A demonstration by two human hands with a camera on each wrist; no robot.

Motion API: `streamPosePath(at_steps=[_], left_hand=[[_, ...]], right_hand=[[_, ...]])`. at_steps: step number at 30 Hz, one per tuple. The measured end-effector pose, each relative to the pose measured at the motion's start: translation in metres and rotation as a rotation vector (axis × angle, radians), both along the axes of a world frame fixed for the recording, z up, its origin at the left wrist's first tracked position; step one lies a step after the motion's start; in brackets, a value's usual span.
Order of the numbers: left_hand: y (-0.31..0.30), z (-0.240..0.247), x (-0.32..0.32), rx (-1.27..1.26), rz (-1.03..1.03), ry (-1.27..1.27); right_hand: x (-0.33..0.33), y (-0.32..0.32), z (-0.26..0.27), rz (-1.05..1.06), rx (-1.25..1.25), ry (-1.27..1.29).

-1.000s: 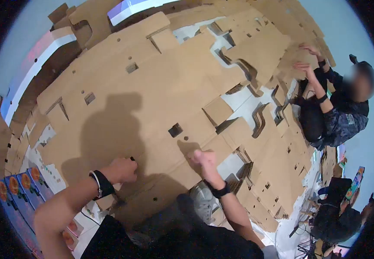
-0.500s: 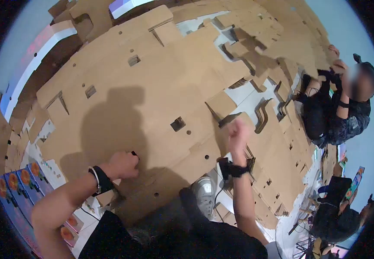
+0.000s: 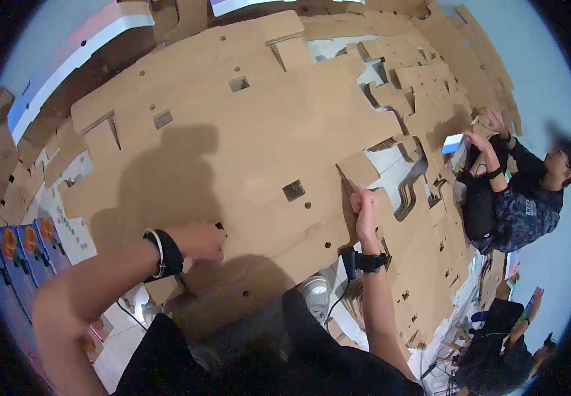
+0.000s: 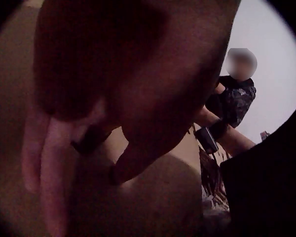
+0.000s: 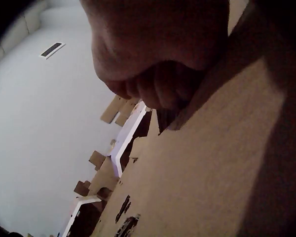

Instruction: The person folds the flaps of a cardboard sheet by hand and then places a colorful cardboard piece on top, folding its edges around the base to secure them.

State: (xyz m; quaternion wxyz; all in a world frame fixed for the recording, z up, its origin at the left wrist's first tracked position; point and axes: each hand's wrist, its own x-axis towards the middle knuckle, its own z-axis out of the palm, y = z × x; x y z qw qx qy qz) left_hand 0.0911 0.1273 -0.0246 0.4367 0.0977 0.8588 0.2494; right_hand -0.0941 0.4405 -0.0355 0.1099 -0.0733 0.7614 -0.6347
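Note:
A large brown cardboard sheet [image 3: 232,152] with punched holes and square cut-outs fills the head view. My left hand [image 3: 199,241] is at its lower part, fingers hooked into a small dark slot [image 3: 220,226]; the left wrist view shows those fingers [image 4: 54,163] curled at the slot. My right hand [image 3: 364,204] grips the sheet's right edge just below a folded flap [image 3: 358,168]. In the right wrist view the curled fingers [image 5: 158,84] sit against the cardboard [image 5: 212,168]. Both wrists wear black bands.
More die-cut cardboard stacks [image 3: 424,92] spread to the right and behind. A seated person [image 3: 516,191] at the right handles cardboard there. Blue printed boxes [image 3: 15,244] lie at the lower left. My white shoe [image 3: 313,290] sits under the sheet's lower edge.
My right hand rose from the sheet's lower middle, moved right and took hold of the right edge. My left hand stayed at the slot. The person at the right reached out again.

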Motion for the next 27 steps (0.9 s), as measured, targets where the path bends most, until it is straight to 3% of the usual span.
streamPosePath(at_steps=[4, 5, 6, 8, 10, 11, 12, 14, 15, 21, 23, 25, 27], left_hand=[[-0.004, 0.04, -0.017, 0.021, 0.043, -0.181], [-0.002, 0.047, -0.018, -0.016, 0.028, -0.241], [-0.002, 0.044, -0.014, -0.012, 0.027, -0.255], [-0.001, 0.037, -0.01, 0.009, -0.101, 0.015], [0.002, 0.045, -0.008, -0.026, -0.105, 0.067], [0.004, 0.049, -0.005, -0.061, -0.111, 0.116], [0.005, 0.049, -0.005, -0.064, -0.11, 0.114], [0.004, 0.047, -0.003, -0.07, -0.114, 0.102], [0.005, 0.048, 0.001, -0.077, -0.106, 0.088], [-0.014, 0.058, 0.019, 0.137, 0.185, 0.249], [-0.031, 0.097, 0.02, 0.104, 0.246, 0.377], [-0.062, 0.132, 0.028, 0.031, 0.265, 0.798], [-0.118, 0.187, 0.036, 0.024, 0.079, 1.16]], right_hand=[[0.011, -0.011, 0.033, -0.065, 0.035, -0.026], [0.025, -0.018, 0.062, 0.065, 0.044, 0.008], [0.038, -0.026, 0.084, 0.066, 0.047, -0.006], [0.059, -0.045, 0.107, 0.411, 0.066, 0.528], [0.072, -0.056, 0.086, 0.463, 0.059, 0.444], [0.076, -0.06, 0.049, 0.36, 0.147, 0.235], [0.077, -0.059, 0.033, 0.36, 0.143, 0.235], [0.079, -0.066, 0.015, 0.182, -0.111, -0.224], [0.076, -0.064, 0.017, 0.244, -0.119, -0.316], [0.082, -0.07, 0.024, 0.272, -0.027, -0.276], [0.078, -0.061, 0.013, 0.287, -0.064, -0.3], [0.079, -0.063, 0.003, 0.24, -0.058, -0.326], [0.087, -0.071, 0.004, 0.104, 0.013, -0.251]])
